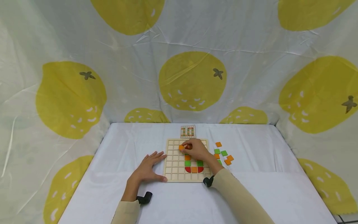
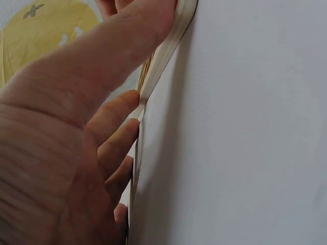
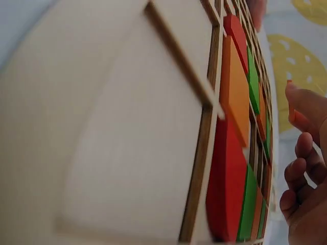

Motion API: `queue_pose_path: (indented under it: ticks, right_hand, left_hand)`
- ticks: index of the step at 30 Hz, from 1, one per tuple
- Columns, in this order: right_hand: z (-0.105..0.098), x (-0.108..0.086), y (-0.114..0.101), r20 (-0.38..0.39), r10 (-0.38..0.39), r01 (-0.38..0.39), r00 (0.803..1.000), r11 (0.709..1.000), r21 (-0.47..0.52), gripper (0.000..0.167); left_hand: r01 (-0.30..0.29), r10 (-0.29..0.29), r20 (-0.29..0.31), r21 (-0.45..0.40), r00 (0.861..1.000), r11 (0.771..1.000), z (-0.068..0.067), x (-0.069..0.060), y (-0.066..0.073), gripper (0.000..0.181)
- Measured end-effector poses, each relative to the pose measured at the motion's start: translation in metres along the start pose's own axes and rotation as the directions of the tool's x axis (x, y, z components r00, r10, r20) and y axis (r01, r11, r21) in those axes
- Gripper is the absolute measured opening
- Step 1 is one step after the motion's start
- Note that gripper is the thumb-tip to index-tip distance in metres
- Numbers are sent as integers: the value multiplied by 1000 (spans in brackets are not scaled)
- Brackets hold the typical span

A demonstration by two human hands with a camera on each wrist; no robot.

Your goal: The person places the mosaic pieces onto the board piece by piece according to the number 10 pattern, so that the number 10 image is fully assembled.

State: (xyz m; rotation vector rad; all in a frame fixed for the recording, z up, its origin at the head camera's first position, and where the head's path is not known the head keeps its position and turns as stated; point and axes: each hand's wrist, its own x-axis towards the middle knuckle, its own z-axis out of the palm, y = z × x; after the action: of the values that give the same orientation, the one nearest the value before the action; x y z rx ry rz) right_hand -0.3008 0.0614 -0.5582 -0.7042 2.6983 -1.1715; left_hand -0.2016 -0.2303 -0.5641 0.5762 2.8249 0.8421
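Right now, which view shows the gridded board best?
Head: it frames the whole gridded board, though the right hand covers part. Left wrist shows only a sliver along its edge; right wrist, a close, slanted portion.

Square pale-wood grid board (image 1: 172, 161) flat on the white cloth, left edge touched by left hand (image 1: 148, 167), thumb at near-left corner. Thin square orange tile (image 1: 181, 147) pinched in right hand (image 1: 198, 150), held clear of the grid over its far half, seen edge-on from right wrist. Seated in cells: near row red round-cornered tile (image 1: 188, 169), orange square, second red; green square (image 1: 187, 163) above each red, orange above left green; farther cells partly hidden.
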Motion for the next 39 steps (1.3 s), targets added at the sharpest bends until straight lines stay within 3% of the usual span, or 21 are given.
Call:
queue_pose_path:
  ticks: [8,17,24,34,39]
  right_hand:
    - [24,21,-18,8,-8,7,1000,1000,25,28]
    - [43,31,-25,-43,26,-32,999,990,-137,31]
    - [48,34,-29,-57,39,-49,998,980,-194,31]
    - [46,33,-33,-56,55,-64,997,982,-177,35]
    - [39,31,-31,-64,52,-57,997,995,-80,35]
  left_hand:
    - [-10,10,-16,-3,1000,1000,1,-1,0,106]
    - [-5,5,-1,0,1000,1000,-1,-1,1,106]
    - [-1,1,-10,3,1000,1000,0,-1,1,107]
    - [-6,6,-7,0,1000,1000,0,0,0,106]
    - [-4,4,-3,5,1000,1000,0,-1,-1,107]
